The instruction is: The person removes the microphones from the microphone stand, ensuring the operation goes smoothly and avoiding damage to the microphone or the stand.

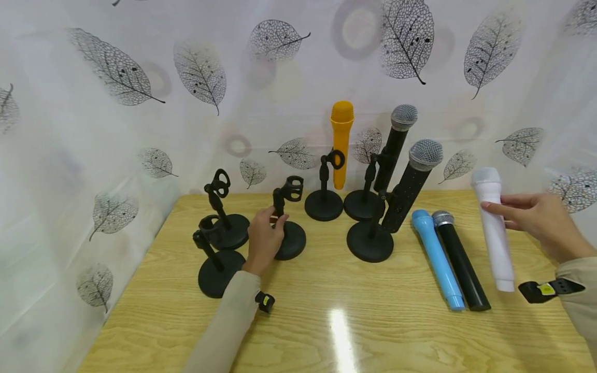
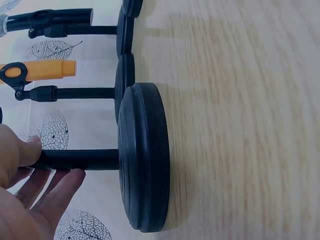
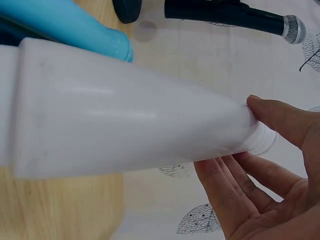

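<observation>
One hand, the right [image 1: 541, 218], is gripping a white microphone [image 1: 497, 235] near its head, fingers and thumb closing round it and keeping it raised above the counter [image 1: 298, 331], slightly tilted. Its partner, the left hand [image 1: 266, 237], is pinching the post of a black stand [image 1: 293, 242], whose round base is resting on the counter. Just left of that hand, two more stands [image 1: 215, 277] are standing close together. Beside the white microphone, a blue microphone [image 1: 438, 261] and a black microphone [image 1: 464, 267] are lying side by side. Toward the middle, three further stands [image 1: 370, 243] are bearing an orange microphone [image 1: 342, 132] and two silver-headed microphones [image 1: 408, 189]. Behind everything, leaf-printed cloth [image 1: 289, 93] is hanging.
</observation>
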`<state>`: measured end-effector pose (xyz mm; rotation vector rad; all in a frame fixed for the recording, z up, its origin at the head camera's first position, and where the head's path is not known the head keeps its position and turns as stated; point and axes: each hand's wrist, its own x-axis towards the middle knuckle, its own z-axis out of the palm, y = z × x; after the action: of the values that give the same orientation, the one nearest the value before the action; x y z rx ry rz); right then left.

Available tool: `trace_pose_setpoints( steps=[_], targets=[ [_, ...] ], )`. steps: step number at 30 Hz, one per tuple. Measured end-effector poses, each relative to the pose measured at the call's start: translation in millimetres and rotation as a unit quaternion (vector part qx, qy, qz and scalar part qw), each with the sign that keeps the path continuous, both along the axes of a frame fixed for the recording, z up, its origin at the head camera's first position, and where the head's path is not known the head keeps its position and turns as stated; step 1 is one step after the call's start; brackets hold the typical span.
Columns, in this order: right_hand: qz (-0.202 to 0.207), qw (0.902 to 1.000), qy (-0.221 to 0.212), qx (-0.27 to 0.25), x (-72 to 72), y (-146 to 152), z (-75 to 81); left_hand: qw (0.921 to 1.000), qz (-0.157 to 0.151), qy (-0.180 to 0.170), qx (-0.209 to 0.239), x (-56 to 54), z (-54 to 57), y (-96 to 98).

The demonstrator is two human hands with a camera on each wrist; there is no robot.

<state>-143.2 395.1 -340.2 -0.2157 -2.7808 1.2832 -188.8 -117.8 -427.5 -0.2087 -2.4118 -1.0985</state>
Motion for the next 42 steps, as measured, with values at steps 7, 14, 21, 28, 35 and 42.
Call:
trace_pose_setpoints(
  steps=[7,14,21,28,35,42],
  targets=[
    [0.020,0.9992,-0.035,-0.009,-0.2,8,-16.2,0.9999,0.007,-0.005,-0.010,-5.4,-0.2,1.1],
    [0.034,0.9969,-0.071,-0.004,1.3,11,-30.4,0.9998,0.017,-0.005,-0.012,-9.2,0.5,1.4],
    [0.049,0.9942,-0.096,0.011,-0.1,16,-40.0,0.9996,0.028,-0.007,-0.005,-14.9,0.5,1.3],
    [0.066,0.9917,-0.111,0.007,-0.1,20,-49.2,0.9994,0.033,-0.012,-0.004,-21.1,0.0,0.1],
    [0.065,0.9893,-0.130,0.005,-2.5,21,-57.7,0.9994,0.036,0.005,0.001,-27.0,-1.6,-1.6],
    [0.065,0.9881,-0.139,-0.005,-3.7,20,-64.7,0.9990,0.043,0.007,0.007,-32.1,-1.8,-3.8]
  ],
)
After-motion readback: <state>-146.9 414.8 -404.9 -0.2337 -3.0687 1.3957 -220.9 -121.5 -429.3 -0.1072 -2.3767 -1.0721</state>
